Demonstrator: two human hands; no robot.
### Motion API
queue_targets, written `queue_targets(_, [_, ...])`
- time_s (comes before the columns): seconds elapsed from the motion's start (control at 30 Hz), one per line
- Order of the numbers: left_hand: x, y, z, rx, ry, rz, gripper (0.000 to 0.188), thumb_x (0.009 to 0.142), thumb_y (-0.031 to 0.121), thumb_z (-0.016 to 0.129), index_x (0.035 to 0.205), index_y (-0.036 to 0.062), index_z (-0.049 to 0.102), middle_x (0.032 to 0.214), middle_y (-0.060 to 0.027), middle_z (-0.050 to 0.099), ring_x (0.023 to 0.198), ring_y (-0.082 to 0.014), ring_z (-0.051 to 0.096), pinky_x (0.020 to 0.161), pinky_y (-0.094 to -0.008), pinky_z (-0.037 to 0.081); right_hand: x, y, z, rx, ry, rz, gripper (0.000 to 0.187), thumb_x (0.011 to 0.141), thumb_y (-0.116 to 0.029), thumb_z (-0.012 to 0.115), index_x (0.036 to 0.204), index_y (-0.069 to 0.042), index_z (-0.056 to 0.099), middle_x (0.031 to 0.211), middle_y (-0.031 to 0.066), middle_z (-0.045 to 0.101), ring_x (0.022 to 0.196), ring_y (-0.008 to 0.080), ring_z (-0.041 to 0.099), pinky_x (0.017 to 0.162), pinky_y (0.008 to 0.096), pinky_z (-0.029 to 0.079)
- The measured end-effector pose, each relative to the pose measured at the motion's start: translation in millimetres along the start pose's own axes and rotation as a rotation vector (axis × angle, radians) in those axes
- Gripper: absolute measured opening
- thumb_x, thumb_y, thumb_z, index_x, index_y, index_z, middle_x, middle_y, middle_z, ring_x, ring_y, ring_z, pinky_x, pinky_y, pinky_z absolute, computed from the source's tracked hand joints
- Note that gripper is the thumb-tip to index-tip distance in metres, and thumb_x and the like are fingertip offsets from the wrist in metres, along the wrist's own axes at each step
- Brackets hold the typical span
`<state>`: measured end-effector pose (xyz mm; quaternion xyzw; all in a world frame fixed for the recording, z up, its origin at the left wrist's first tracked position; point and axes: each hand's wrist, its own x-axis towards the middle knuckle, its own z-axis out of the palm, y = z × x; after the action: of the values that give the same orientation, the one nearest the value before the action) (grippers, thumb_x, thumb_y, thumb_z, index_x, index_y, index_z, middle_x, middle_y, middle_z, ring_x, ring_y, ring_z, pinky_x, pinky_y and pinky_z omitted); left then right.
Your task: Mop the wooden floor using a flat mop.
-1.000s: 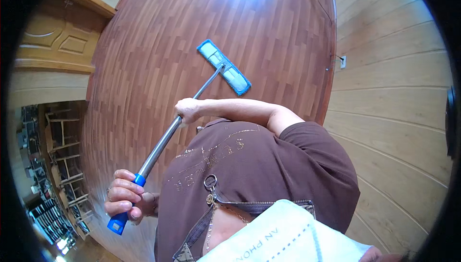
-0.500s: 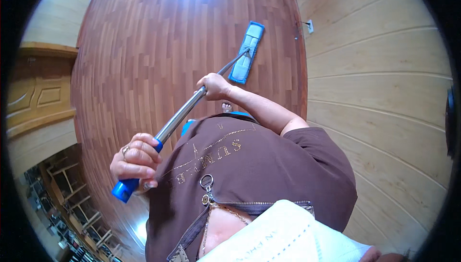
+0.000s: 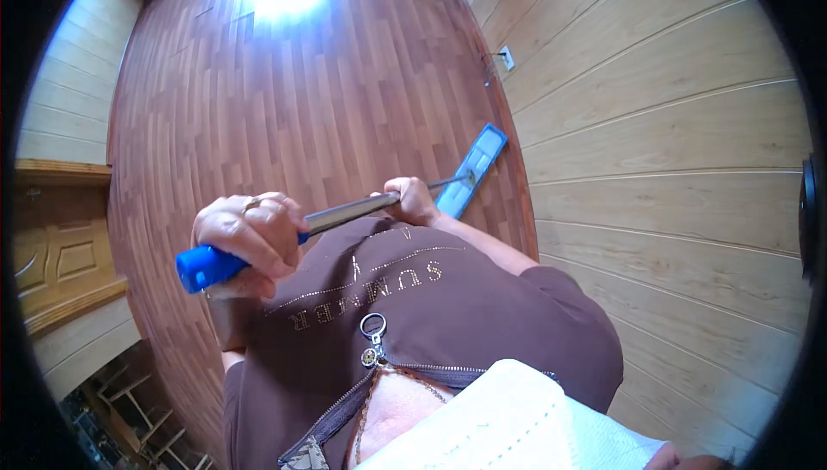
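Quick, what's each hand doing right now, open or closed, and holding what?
Left hand: closed around the blue mop grip.
Right hand: closed around the metal mop pole.

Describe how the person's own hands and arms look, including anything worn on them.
Both hands are ungloved. The left hand wears a shiny metal ring; no ring can be made out on the right hand. The right forearm is bare below a plain dark brown short sleeve. The left sleeve's edge is unclear.

Gold studded lettering [image 3: 368,298] stands upside down across the brown shirt's [image 3: 508,323] chest.
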<state>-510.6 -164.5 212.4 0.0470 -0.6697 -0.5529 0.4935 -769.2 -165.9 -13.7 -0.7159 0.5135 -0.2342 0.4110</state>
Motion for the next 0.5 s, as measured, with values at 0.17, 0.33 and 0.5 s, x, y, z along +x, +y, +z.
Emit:
queue_targets(0.17, [23.6,-13.3,-29.9,-0.194,-0.055,-0.016,0.020,0.069,0.013,0.081,0.077,0.0027,0.066,0.064,-0.0084,0.062,0.061,-0.0211,0.062,0.073,-0.0379,0.046,5.6,29.4,14.3,0.056,0.085,0.066,0.039,0.074,-0.042,0.072,0.067,-0.005,0.060,0.068,0.0206,0.056,0.066,0.0389,0.059,0.055,0.0415,0.043])
queue_targets(0.33, [26.3,-13.4,-41.4,-0.181,-0.018,-0.071,0.021,0.071,0.017,0.081,0.073,0.0030,0.065,0.064,-0.0070,0.061,0.059,-0.0213,0.059,0.070,-0.0368,0.046,15.8,66.7,36.0,0.330,0.056,0.335,0.026,0.073,-0.029,0.075,0.068,-0.006,0.061,0.064,0.0180,0.056,0.062,0.0329,0.060,0.054,0.0385,0.043])
queue_targets(0.5, [27.5,-6.7,-53.8,-0.149,-0.030,-0.087,0.018,0.071,0.016,0.081,0.074,0.0049,0.066,0.066,-0.0071,0.061,0.062,-0.0208,0.061,0.071,-0.0368,0.047,38.7,50.2,23.3,-0.013,0.061,-0.010,0.017,0.069,-0.018,0.073,0.064,-0.006,0.062,0.059,0.0191,0.053,0.055,0.0320,0.059,0.052,0.0389,0.042])
